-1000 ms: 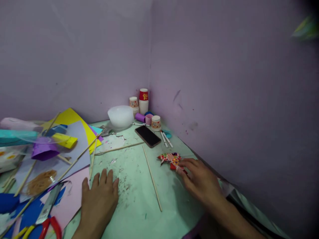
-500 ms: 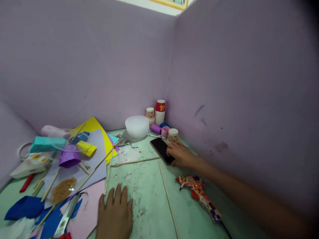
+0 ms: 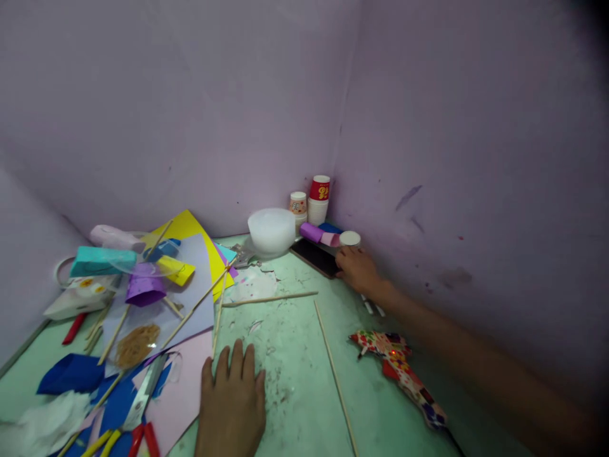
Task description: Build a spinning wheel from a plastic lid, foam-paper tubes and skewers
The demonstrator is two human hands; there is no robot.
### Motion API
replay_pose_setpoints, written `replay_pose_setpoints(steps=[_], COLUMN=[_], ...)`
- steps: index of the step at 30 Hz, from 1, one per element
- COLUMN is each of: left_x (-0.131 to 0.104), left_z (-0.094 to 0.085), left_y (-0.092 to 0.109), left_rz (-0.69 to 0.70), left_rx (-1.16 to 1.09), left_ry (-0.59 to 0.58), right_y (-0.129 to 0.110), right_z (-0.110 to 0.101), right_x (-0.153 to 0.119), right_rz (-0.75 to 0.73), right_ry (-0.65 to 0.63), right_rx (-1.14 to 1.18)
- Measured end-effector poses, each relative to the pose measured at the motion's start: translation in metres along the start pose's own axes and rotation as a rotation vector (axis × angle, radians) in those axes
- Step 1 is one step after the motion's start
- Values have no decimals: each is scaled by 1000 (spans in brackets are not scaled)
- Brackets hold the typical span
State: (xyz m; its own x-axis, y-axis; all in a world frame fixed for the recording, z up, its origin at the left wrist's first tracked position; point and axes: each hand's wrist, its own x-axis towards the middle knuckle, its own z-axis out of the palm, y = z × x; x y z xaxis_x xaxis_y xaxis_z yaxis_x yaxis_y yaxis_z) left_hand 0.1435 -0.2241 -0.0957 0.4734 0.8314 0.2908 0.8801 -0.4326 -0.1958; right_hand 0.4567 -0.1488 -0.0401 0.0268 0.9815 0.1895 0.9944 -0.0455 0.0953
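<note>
My left hand (image 3: 231, 400) lies palm down on the green table, fingers spread and empty, at the right edge of the pink paper (image 3: 183, 381). Farther back, my right hand (image 3: 359, 271) has its fingers curled on the right end of a dark phone (image 3: 314, 257), which lies on the table. Just behind that hand is a paper cup (image 3: 350, 238), partly covered. Short white sticks (image 3: 372, 306) show beneath the wrist. A patterned glue gun (image 3: 402, 368) with a lit red light lies nearer me, below the right forearm.
Thin wooden sticks (image 3: 335, 374) lie mid-table. A white bowl (image 3: 272, 230), purple roll (image 3: 311, 232) and stacked cups (image 3: 318, 209) stand near the wall corner. Coloured papers (image 3: 190, 238), scissors (image 3: 145, 393), rubber bands (image 3: 137, 346) and a purple cup (image 3: 144, 285) crowd the left.
The phone has been pushed back and turned, with my right hand at its right end. White sticks now show under my wrist. The view has shifted; my left hand stays flat.
</note>
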Motion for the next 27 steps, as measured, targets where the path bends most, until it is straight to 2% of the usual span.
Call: replay_pose_setpoints(steps=[2,5,7,10,13,16,19,23,25,27], left_x=[-1,5,20,58,98,123,130,128,128,129], left_z=[-1,-11,-25,-43,-43,-26,-12,-8,-10,-14], left_y=[-1,-8,-15,-24,-30,-32,-31,-30,-29,-30], left_rz=[-4,16,11,-16,2,29,80,108,121,136], left_rx=[-33,-119,-166,-172,-127,-106,-107,-92,-87,-87], left_ry=[-31,-113,-171,-249,-326,-351,-366,-364,-369,-376], right_y=[-15,-48,-68,-85,-89,-92,-97,-106,-108,-106], right_z=[-11,-35,-51,-63,-60,-49,-37,-23,-25,-35], right_x=[-6,-30,-52,-77,-83,-80,-75,-67,-64,-69], right_rz=[19,27,64,128,181,255,298,340,356,374], right_ry=[-1,-28,-112,-259,-353,-439,-474,-454,-443,-444], right_rx=[35,134,297,443,332,222,220,214,214,217])
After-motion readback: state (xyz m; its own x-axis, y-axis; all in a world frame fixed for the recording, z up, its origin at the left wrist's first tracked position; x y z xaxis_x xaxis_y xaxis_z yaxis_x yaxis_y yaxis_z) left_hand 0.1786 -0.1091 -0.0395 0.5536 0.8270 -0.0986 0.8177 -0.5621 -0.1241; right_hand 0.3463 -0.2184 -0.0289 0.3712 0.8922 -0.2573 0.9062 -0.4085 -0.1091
